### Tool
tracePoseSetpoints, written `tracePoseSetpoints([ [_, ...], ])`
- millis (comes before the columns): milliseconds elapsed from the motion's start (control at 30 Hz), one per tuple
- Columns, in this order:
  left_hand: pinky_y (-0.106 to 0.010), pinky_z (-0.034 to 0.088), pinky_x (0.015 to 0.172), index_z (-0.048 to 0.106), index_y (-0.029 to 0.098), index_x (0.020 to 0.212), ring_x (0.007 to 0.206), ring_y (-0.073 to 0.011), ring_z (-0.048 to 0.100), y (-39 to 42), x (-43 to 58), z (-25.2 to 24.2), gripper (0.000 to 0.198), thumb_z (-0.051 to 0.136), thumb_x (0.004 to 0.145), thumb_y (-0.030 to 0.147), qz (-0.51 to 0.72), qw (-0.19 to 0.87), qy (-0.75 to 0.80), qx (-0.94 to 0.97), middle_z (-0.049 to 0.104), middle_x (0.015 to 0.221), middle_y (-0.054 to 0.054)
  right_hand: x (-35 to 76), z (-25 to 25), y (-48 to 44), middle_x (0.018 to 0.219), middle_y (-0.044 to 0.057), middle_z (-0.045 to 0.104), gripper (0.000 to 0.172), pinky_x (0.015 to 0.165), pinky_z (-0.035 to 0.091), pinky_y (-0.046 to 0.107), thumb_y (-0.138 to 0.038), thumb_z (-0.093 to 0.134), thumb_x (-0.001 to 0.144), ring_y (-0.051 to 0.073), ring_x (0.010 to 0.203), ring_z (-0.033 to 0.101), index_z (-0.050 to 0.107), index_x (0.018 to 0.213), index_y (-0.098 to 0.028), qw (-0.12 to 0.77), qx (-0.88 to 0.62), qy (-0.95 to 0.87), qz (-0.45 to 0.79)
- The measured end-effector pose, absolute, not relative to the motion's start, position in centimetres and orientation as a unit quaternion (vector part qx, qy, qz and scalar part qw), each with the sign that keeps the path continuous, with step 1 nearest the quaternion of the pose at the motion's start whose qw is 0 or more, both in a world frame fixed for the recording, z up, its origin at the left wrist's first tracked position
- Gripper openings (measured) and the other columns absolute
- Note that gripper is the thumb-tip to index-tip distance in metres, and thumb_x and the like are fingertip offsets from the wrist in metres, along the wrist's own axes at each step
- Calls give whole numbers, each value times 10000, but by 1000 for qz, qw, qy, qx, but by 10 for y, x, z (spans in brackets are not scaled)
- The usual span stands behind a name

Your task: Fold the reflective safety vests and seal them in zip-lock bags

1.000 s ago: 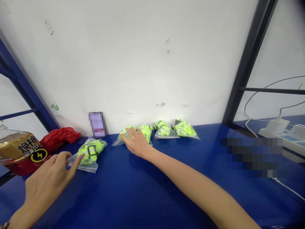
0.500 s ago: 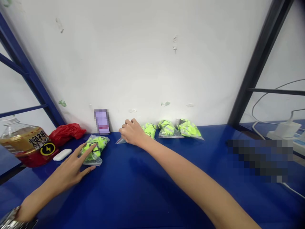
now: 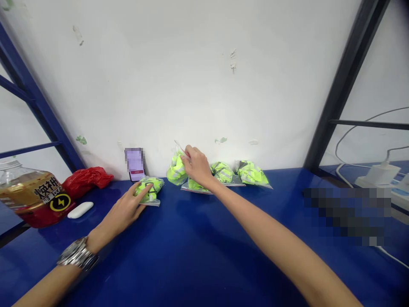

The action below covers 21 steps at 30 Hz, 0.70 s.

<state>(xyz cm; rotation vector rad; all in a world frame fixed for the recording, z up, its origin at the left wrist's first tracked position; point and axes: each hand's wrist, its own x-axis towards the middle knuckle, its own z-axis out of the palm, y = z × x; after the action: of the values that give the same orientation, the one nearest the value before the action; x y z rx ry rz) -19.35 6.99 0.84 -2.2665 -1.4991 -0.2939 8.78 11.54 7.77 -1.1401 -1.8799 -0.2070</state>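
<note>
1. An upright bag [image 3: 176, 169] is pinched near its top by the closed right hand [image 3: 197, 165], by the wall [image 3: 179, 85];
2. on the surface [image 3: 198, 243], the leftmost bag [image 3: 154, 190] is touched by the half-curled left hand [image 3: 127, 207]; grip cannot be told.

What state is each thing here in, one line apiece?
Leftmost yellow-green bag: filled, left hand on it
Second bag: filled, right hand pinching its top
Other three bags: filled, lying down
Phone: propped up, screen lit
Bottle: capped
Red bag: crumpled
Charger: plugged in
Watch: worn
</note>
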Motion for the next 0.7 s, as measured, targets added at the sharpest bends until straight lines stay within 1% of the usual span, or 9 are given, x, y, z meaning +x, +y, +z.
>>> tracePoseSetpoints([
  [100,-450,547,793,262,275,1485,1102,-347,601,93,-168,13,529,350,964,304,-65,223,-557,-797,338,1449,-206,115,86,100,799,19,513,129,625,320,273,-262,434,940,170,694,471,420,821,-214,506,-368,-776,-87],
  [200,-456,547,774,277,234,1476,1079,-359,611,116,-152,15,521,353,961,262,-45,248,-568,-784,361,1422,-235,139,85,74,702,-19,436,200,578,290,257,-235,442,931,135,605,406,344,757,-223,532,-306,-787,-63],
  [333,-451,532,796,283,192,1471,1040,-349,631,132,-148,17,529,381,956,260,-33,254,-575,-777,377,1407,-259,165,75,37,606,-66,316,263,527,262,236,-244,492,903,99,511,320,298,727,-226,581,-345,-738,5],
  [467,-520,448,928,350,128,1426,1215,-420,500,120,-137,22,607,517,908,397,-96,309,-541,-776,407,1387,-277,181,55,11,600,-70,300,280,512,244,240,-258,508,891,94,507,305,297,710,-223,582,-400,-706,43],
  [500,-515,426,956,410,111,1374,1236,-411,478,112,-129,25,561,513,910,409,-137,325,-516,-781,460,1343,-261,182,50,7,593,-72,305,278,510,242,242,-256,510,885,93,503,306,299,708,-223,565,-413,-712,56],
  [533,-479,433,949,485,103,1285,1187,-372,519,101,-120,28,457,475,932,393,-176,326,-486,-792,534,1257,-231,184,46,4,586,-73,315,275,510,242,244,-253,516,876,93,501,309,303,705,-222,541,-428,-720,74],
  [600,-386,466,856,583,126,1000,932,-264,615,74,-95,36,302,418,960,376,-261,286,-429,-816,635,972,-140,184,43,0,567,-75,336,279,504,244,244,-253,538,852,92,496,318,312,690,-219,498,-459,-727,113],
  [633,-341,468,790,569,151,882,816,-217,607,59,-81,39,278,415,962,368,-296,249,-410,-826,620,840,-88,183,44,-3,559,-74,353,276,501,250,242,-255,544,844,92,494,330,323,684,-217,483,-468,-728,135],
  [700,-267,429,639,504,183,781,622,-139,523,29,-52,48,273,397,971,346,-337,131,-381,-851,532,681,-5,182,48,-8,547,-72,400,246,496,275,233,-261,545,844,90,490,371,362,687,-213,464,-463,-730,190],
])
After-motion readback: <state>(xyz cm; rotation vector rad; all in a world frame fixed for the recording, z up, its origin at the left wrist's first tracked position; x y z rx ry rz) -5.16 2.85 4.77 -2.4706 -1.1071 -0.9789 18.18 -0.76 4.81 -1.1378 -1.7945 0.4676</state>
